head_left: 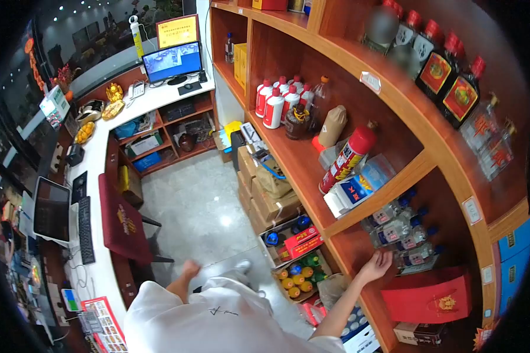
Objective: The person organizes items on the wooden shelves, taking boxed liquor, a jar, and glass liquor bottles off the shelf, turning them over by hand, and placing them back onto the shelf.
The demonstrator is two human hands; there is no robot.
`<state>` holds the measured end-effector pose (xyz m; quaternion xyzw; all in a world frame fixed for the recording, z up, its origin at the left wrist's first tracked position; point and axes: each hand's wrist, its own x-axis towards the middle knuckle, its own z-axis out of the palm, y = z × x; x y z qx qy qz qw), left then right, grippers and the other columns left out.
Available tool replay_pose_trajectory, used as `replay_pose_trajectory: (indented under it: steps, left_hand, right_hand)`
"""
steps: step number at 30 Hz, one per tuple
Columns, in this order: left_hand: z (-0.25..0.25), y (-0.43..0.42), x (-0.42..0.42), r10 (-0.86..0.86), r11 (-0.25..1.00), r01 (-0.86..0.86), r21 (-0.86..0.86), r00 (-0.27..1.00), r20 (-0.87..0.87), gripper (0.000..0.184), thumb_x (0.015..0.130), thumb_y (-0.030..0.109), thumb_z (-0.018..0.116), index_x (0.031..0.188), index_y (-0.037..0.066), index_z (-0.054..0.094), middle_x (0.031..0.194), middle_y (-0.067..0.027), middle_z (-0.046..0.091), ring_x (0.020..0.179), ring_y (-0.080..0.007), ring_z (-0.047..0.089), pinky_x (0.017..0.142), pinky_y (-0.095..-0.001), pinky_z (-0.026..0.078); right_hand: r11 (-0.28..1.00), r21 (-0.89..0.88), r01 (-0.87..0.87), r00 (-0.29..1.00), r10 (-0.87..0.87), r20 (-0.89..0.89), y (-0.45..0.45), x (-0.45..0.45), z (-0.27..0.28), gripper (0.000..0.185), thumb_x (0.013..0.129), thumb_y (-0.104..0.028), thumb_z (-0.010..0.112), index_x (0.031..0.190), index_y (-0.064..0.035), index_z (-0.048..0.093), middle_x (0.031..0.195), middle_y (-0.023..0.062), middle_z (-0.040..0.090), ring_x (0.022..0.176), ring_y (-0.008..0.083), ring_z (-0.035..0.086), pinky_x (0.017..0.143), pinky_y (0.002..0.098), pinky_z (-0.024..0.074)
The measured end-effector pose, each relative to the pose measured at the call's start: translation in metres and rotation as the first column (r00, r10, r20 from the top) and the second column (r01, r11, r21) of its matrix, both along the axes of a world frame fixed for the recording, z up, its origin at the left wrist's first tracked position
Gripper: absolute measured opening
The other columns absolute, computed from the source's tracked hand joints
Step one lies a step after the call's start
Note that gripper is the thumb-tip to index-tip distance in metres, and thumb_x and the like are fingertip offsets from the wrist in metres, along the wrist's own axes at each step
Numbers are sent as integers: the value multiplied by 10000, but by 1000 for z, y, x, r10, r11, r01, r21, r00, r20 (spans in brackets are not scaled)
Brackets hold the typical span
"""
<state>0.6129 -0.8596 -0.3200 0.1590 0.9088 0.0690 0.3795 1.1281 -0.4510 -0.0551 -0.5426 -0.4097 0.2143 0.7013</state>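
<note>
My right hand (376,266) reaches to the front of a wooden shelf compartment, just beside several clear bottles with blue caps (411,239). Its fingers are loosely bent and slightly apart, with nothing visible in them. Whether the fingertips touch the nearest bottle, I cannot tell. Below that hand, a red paper bag (427,300) with a gold emblem lies in the same compartment. My left hand (188,270) hangs low over the grey floor, to the right of a dark red chair (121,220). Its fingers are too small and turned away to make out.
A wooden shelf unit (300,162) holds red-and-white bottles (273,109), a red spray can (348,156) and dark bottles (459,97). Cartons (268,197) and a box of yellow-capped bottles (297,281) stand on the floor. A white counter (94,159) with a monitor (172,62) runs opposite.
</note>
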Motion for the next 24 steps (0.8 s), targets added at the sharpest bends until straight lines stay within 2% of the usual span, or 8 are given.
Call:
replay_pose_trajectory:
  steps: [2, 5, 9, 10, 11, 13, 19, 24]
  left_hand:
    - [-24, -67, -15, -190, 954, 205, -217, 978, 88, 236, 818, 276, 699, 894, 64, 771, 875, -139, 754, 867, -298, 729, 771, -440, 571]
    - [-34, -125, -23, -515, 778, 578, -245, 811, 279, 158, 821, 224, 697, 871, 94, 771, 854, -85, 753, 824, -262, 728, 749, -438, 573]
    - [-51, -127, -26, -764, 628, 776, -65, 630, 137, 83, 825, 156, 693, 840, 134, 772, 826, -12, 751, 766, -214, 726, 718, -434, 575]
    - [-59, -107, -34, -537, 828, 557, -60, 820, 200, 102, 845, 153, 676, 865, 104, 763, 813, -35, 741, 734, -220, 724, 661, -426, 574]
    - [-69, -73, -49, 5, 997, 17, -82, 964, 266, 125, 865, 151, 659, 889, 74, 754, 801, -58, 731, 703, -226, 722, 604, -419, 573]
    - [-73, -15, -86, 467, 867, -496, 45, 841, 274, 178, 906, 146, 624, 938, 13, 737, 776, -104, 710, 640, -238, 718, 491, -403, 571]
    - [-85, 52, -255, 313, 698, -526, 486, 834, 454, 227, 925, 191, 616, 909, -15, 710, 718, -126, 690, 512, -228, 655, 447, -390, 551]
    - [-60, 33, -365, 574, 619, -732, 285, 669, 472, 159, 870, 122, 638, 824, -31, 648, 672, -115, 634, 523, -239, 625, 430, -398, 534]
  right_hand:
    - [998, 37, 45, 990, -50, 131, -51, -9, 21, 294, 968, -30, 633, 1234, 94, 617, 1202, 185, 669, 1071, 270, 658, 937, 373, 542]
    - [984, 20, -176, 979, 173, 106, -129, -27, -5, 81, 933, 0, 596, 991, -4, 651, 847, 77, 652, 703, 140, 621, 593, 279, 525]
    - [742, -537, -402, 916, 338, -219, -219, -101, -62, 121, 960, -123, 679, 987, -5, 677, 696, 75, 643, 362, 142, 491, 347, 270, 374]
    - [652, -624, -430, 901, 356, -249, -228, -130, -59, 124, 959, -124, 679, 990, -4, 687, 669, 67, 643, 368, 130, 494, 345, 271, 369]
    - [553, -697, -457, 885, 365, -290, -234, -166, -55, 128, 959, -125, 679, 994, -4, 698, 641, 59, 642, 374, 118, 498, 343, 271, 365]
    - [494, -703, -512, 822, 520, -233, -218, -241, -51, 160, 964, -145, 682, 999, 6, 722, 660, 39, 647, 443, 89, 523, 393, 254, 379]
    - [337, -612, -715, 427, 904, -1, -116, -494, -13, 194, 976, -192, 704, 1016, -5, 740, 718, -30, 636, 631, 47, 552, 571, 224, 436]
    - [260, -734, -628, 273, 956, 104, -46, -592, -51, 255, 959, -270, 713, 981, -17, 737, 715, -3, 647, 629, 76, 562, 580, 273, 464]
